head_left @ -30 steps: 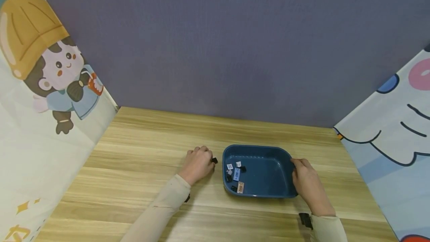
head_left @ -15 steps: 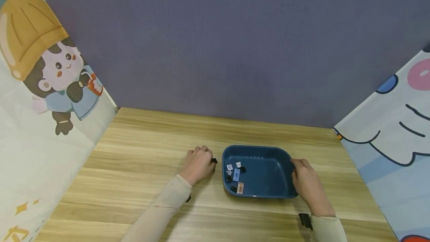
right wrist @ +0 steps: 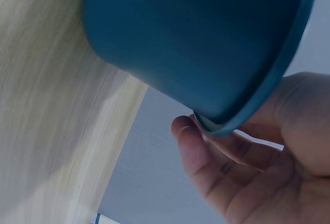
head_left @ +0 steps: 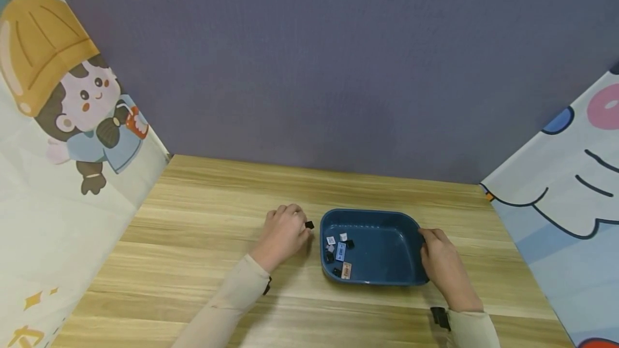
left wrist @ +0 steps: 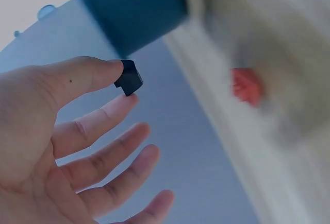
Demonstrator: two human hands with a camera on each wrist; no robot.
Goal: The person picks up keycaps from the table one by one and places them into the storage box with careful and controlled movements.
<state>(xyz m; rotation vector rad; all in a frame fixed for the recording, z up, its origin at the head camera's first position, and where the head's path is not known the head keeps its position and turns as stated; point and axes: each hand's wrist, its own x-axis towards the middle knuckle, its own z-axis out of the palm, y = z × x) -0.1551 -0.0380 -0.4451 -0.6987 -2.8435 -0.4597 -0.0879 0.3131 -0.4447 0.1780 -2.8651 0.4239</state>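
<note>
Between thumb and index finger, my left hand [head_left: 284, 234] pinches a small black block [left wrist: 129, 79] with a notched edge. The other fingers spread apart below it in the left wrist view. Hand and block are just left of a dark blue rectangular tray [head_left: 384, 248]. My right hand [head_left: 444, 262] grips the tray's right rim, its fingers curled under the lip in the right wrist view. Along the tray's left side lie several small pieces, among them a blue printed piece [head_left: 340, 251], an orange printed piece [head_left: 346, 270], a white piece [head_left: 331, 240] and a black piece [head_left: 350, 244].
A small red piece [left wrist: 247, 86] shows on the table in the left wrist view, out of sight in the head view. The wood-grain table [head_left: 227, 192] ends at a grey-purple wall [head_left: 309, 69] behind. Cartoon-printed panels [head_left: 82, 176] flank both sides.
My left hand has risen slightly, bringing the black block a little up and away from the table's front. The right hand and the tray have stayed put.
</note>
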